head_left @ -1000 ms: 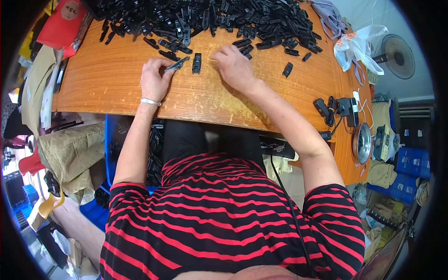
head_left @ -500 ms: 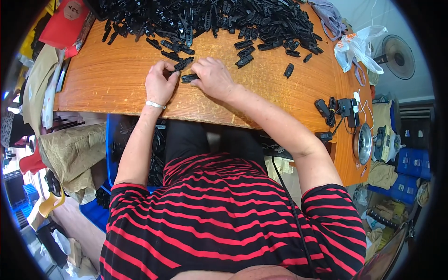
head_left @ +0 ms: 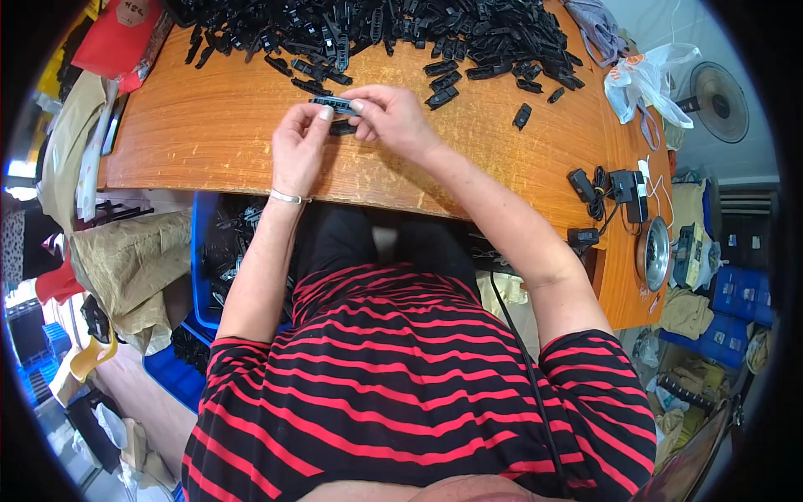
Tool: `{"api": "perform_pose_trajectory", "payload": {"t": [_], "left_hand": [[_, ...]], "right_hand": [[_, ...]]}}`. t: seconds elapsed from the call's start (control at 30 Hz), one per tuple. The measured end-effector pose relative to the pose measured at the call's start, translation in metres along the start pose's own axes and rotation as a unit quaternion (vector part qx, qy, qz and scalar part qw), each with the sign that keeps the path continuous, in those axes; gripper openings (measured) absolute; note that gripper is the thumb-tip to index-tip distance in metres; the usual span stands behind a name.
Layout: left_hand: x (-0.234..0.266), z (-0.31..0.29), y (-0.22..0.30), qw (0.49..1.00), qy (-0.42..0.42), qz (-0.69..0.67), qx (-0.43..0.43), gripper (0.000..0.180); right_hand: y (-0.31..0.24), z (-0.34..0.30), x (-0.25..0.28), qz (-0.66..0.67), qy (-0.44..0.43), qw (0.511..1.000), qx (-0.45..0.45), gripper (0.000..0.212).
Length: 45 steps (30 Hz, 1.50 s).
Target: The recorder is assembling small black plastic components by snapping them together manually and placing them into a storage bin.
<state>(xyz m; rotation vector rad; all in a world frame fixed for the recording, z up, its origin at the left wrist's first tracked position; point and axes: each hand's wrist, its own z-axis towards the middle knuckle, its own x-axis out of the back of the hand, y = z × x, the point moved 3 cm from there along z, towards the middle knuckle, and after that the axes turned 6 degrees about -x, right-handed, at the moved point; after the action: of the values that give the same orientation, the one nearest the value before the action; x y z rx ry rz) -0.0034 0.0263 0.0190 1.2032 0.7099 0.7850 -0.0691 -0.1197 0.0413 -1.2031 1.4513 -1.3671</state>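
Observation:
A slim, elongated black plastic part (head_left: 336, 104) with a ribbed, greyish-shining face is held crosswise between my two hands above the table. My left hand (head_left: 299, 149) pinches its left end between thumb and fingers. The thumb and fingers of my right hand (head_left: 395, 121) close on its right end. Just below it, between the hands, another black plastic part (head_left: 342, 128) is partly visible; whether it touches my fingers I cannot tell. A few similar loose parts (head_left: 311, 86) lie just beyond my hands.
A large heap of black plastic parts (head_left: 401, 29) covers the far side of the wooden table (head_left: 192, 151). Adapters with cables (head_left: 621, 188) and a metal bowl (head_left: 657, 251) sit at the right. A blue crate (head_left: 199, 276) of black parts stands below the near edge, left of my legs.
Both hands have come closer together and lifted slightly. The black part is now gripped at both ends and turned crosswise; before, each hand was at a separate part.

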Motion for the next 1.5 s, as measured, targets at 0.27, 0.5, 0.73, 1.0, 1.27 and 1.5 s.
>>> {"api": "perform_pose_trajectory", "payload": {"t": [0.27,0.5,0.73,1.0,1.27,1.5], "left_hand": [[0.011,0.019,-0.004,0.993,0.011,-0.061,0.102,0.013],[0.002,0.021,-0.018,0.989,0.031,0.045,0.138,0.012],[0.002,0.018,-0.021,0.985,0.043,0.071,0.153,0.014],[0.012,0.020,-0.032,0.979,0.040,0.143,0.138,0.014],[0.012,0.035,-0.013,0.921,-0.072,0.344,0.167,0.020],[0.006,0.026,-0.012,0.899,-0.050,0.429,0.074,0.022]], "right_hand": [[0.009,0.010,0.013,-0.054,0.017,0.988,-0.142,0.012],[0.029,0.023,0.016,-0.124,0.014,0.979,-0.163,0.014],[0.022,0.022,0.015,-0.149,0.013,0.977,-0.152,0.015],[0.029,0.030,0.011,-0.169,0.027,0.981,-0.096,0.018],[0.018,0.050,0.018,-0.369,-0.026,0.914,-0.165,0.031],[0.009,0.035,0.012,-0.429,0.027,0.897,-0.101,0.033]]}}
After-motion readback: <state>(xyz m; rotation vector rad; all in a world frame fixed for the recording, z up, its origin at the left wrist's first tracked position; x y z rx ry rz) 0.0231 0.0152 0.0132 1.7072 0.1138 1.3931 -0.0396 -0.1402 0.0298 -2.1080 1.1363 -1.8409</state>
